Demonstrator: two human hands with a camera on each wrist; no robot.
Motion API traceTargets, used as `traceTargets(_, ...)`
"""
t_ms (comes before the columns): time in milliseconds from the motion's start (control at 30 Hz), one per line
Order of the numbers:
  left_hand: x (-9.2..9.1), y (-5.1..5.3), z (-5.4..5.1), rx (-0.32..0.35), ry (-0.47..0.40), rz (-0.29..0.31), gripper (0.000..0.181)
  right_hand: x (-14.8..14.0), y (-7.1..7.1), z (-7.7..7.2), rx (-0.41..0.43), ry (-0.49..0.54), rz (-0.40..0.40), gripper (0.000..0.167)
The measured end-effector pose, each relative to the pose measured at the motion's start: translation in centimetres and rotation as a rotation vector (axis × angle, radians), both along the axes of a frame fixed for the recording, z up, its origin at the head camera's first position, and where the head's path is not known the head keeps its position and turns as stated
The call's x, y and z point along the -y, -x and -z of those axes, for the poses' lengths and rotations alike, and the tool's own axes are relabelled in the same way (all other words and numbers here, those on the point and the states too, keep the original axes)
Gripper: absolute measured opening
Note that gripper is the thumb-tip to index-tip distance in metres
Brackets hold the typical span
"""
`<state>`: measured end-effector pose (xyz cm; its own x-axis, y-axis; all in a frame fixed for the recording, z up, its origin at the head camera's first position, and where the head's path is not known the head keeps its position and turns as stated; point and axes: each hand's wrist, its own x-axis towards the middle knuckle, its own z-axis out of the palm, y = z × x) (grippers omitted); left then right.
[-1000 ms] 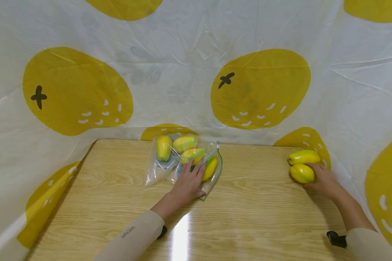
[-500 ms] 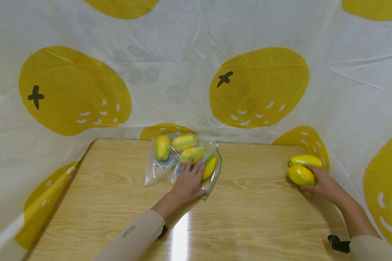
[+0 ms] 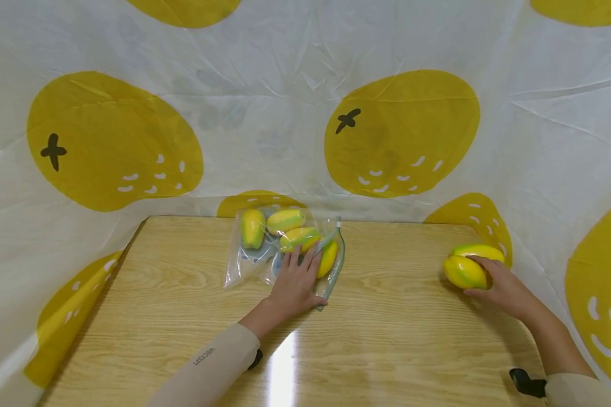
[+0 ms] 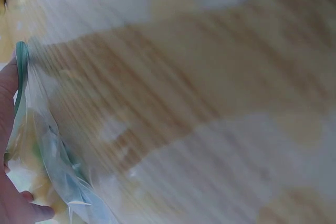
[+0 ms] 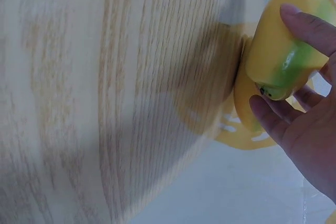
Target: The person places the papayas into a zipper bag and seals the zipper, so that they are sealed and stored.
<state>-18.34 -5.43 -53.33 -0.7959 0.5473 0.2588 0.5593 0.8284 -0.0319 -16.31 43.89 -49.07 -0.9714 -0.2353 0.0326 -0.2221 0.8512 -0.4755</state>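
A clear zip bag (image 3: 241,265) with a green seal lies at the back of the table, several papaya-shaped yellow fruits (image 3: 253,229) with green streaks inside it. My left hand (image 3: 294,285) rests on the bag with its fingers extended; the thumb lies at the green seal (image 4: 21,59) in the left wrist view. At the right, my right hand (image 3: 506,288) grips a yellow-green fruit (image 3: 463,272) between thumb and fingers. A second yellow-green fruit (image 3: 481,250) sits right behind it, partly hidden. In the right wrist view the held fruit (image 5: 278,40) covers much of the other one.
A wood-grain table (image 3: 183,316) carries everything. White cloth (image 3: 270,130) printed with large yellow fruits hangs behind the table and along both sides. Bright light glares on the table's front middle.
My right hand has shifted the nearer fruit slightly left, so it overlaps the fruit behind it more in the head view. My left hand has stayed on the bag.
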Motion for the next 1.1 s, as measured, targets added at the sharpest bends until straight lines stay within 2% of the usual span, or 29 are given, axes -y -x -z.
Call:
traceTargets(300, 0.3, 0.1, -0.2, 0.027, 0.009, -0.013, 0.128, 0.2, -0.5, -0.1, -0.05, 0.022, -0.026, 0.083)
traceTargets(467, 0.3, 0.1, -0.2, 0.031, -0.012, -0.009, 0.13, 1.4, -0.3, -0.8, -0.077, 0.016, -0.044, 0.082)
traceTargets(667, 0.2, 0.1, -0.3, 0.034, -0.01, -0.01, 0.13, 4.3, -0.1, -2.3, -0.051, -0.02, -0.044, 0.083)
traceTargets(800, 0.1, 0.1, -0.2, 0.041, -0.008, -0.015, 0.129, 6.8, 0.4, -2.9, -0.025, 0.003, -0.063, 0.085)
traceTargets(1000, 0.2, 0.1, -0.3, 0.044, -0.03, -0.006, 0.129, 10.5, 1.7, -2.7, 0.04, 0.054, -0.121, 0.084)
traceTargets(1100, 0.1, 0.1, -0.4, 0.038, -0.026, -0.001, 0.128, 12.5, 2.3, -2.5, 0.075, 0.071, -0.175, 0.083)
